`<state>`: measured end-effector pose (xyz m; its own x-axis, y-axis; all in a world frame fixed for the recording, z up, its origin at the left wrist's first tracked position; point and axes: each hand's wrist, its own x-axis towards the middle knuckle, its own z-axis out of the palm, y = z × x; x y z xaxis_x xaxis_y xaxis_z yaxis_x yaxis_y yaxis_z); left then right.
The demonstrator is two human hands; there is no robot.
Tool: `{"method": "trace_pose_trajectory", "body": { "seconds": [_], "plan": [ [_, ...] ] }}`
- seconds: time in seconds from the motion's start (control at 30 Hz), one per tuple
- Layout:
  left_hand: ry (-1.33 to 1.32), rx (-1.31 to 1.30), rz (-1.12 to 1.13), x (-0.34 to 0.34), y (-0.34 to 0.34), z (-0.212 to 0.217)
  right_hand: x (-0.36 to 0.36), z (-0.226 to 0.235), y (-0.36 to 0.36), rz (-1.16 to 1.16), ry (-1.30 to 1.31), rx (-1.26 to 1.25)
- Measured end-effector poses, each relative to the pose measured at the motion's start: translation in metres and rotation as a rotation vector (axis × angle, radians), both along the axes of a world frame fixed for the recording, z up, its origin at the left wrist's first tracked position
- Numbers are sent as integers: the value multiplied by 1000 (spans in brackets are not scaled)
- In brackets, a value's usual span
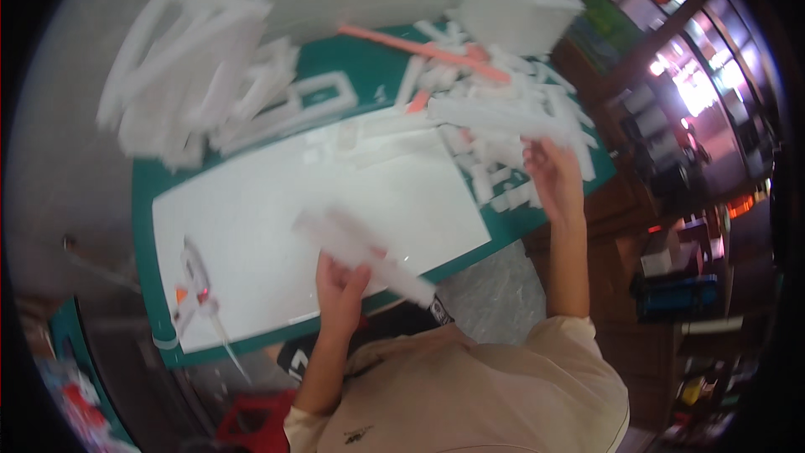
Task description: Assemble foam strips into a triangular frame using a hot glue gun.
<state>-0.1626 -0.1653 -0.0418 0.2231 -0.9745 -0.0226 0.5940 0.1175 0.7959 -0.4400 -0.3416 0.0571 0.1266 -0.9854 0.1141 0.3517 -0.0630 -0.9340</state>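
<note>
My left hand (340, 292) is closed around a white foam strip (356, 245), smeared by motion, which slants over the front part of a white board (251, 226). My right hand (557, 183) is at the right end of the table, its fingers loosely bent and apart. Its fingertips are beside a long white foam piece (495, 120) on a heap of white offcuts (511, 199); blur hides whether they touch it. At the board's left side lies a glue gun (195, 273) with an orange part and a pale stick.
White foam frames (189, 59) are stacked at the back left of the green table (327, 59). A white foam box (520, 8) stands at the back right. A salmon-coloured strip (419, 49) crosses the heap. Wooden shelves (671, 117) rise on the right; a red stool (251, 419) is below.
</note>
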Motion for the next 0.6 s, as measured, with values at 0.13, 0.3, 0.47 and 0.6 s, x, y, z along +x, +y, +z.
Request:
{"method": "trace_pose_trajectory", "body": {
  "seconds": [0.13, 0.3, 0.47, 0.6],
  "plan": [
    [23, -18, 23, -2, -6, 6, 69, -49, 79, 102, 72, -86],
    [75, -7, 140, 2, 8, 12, 101, -59, 119, 300, 411, -394],
    [93, -19, 135, 7, 24, 4, 97, -62, 130, 480, 335, -267],
    [69, -2, 91, 7, 33, -1, 91, -60, 140, 518, 314, -92]
  ]
}}
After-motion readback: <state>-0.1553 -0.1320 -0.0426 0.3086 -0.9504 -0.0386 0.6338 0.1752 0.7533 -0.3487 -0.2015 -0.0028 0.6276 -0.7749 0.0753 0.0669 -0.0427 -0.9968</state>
